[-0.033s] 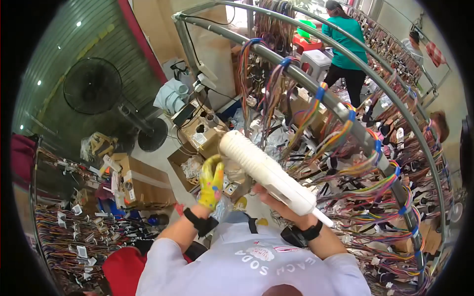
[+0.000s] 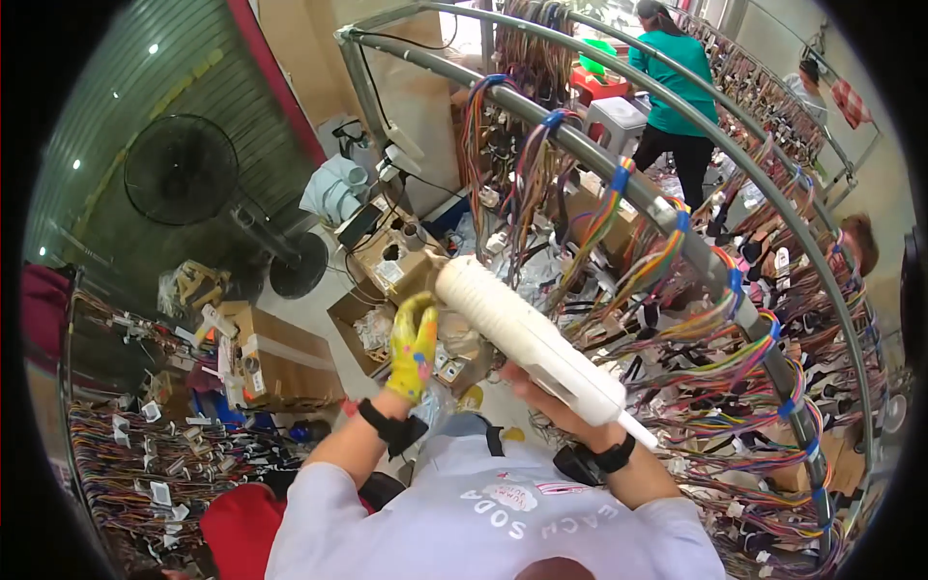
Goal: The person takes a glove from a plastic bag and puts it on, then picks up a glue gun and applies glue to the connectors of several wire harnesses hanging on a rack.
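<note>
Before our chest, we listed one white cylindrical tool [image 2: 527,333], ribbed at its upper-left end, thin white tip at lower right, held aslant above the floor. Our right hand [image 2: 553,408] was clamped on it from beneath, most fingers hidden behind the casing. Our left hand [image 2: 414,343], in a yellow patterned glove [image 2: 408,372], was apart from the right, just beside the ribbed end, fingers curled; whether they pinched or touched anything, we could not tell. Further items: black wrist straps [image 2: 615,454], one per arm; a curved metal rail [image 2: 584,151] to our right, hung with multicoloured wire bundles [image 2: 607,215]; a taped cardboard box [image 2: 290,362] and a standing fan [image 2: 181,169] to our left; beyond the rail, a person in a green top [image 2: 672,82].
</note>
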Demonstrator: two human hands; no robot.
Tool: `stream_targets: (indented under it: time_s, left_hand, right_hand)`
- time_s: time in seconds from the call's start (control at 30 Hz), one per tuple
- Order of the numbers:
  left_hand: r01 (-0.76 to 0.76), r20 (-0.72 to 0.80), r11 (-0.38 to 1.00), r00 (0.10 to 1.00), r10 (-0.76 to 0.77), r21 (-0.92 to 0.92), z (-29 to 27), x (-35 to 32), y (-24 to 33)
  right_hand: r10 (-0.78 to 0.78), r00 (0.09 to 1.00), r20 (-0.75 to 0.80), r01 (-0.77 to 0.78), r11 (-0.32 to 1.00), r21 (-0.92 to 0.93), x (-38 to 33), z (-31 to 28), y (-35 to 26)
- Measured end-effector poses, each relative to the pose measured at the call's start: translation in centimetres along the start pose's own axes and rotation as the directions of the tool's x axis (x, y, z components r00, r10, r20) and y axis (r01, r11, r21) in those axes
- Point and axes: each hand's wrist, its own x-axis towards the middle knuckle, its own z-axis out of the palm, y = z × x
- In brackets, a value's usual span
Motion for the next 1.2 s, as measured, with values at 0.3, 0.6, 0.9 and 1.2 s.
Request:
stream_targets:
  time_s: [0.3, 0.6, 0.9, 1.2]
  left_hand:
    - [0.038, 0.220, 0.971, 0.975, 0.015, -0.237, 7.3, 11.1, -1.5]
    - [0.719, 0.707, 0.037, 0.691, -0.150, -0.694, 9.2, 15.7, -1.8]
    - [0.147, -0.035, 0.986, 0.988, -0.150, -0.074, 3.9, 12.8, -11.8]
    - [0.957, 0.494, 0.128, 0.246, -0.834, -0.260, 3.0, 13.3, -18.4]
  right_hand:
    - [0.087, 0.982, -0.167, -0.069, 0.991, 0.112, -4.1, -1.2, -2.3]
    - [0.122, 0.950, -0.289, -0.127, 0.992, 0.000, 1.6, -0.4, -1.5]
    - [0.061, 0.922, -0.384, -0.051, 0.998, 0.036, 5.2, 1.3, -2.8]
    - [-0.040, 0.902, -0.431, 0.108, 0.985, 0.135, 5.5, 2.4, -6.1]
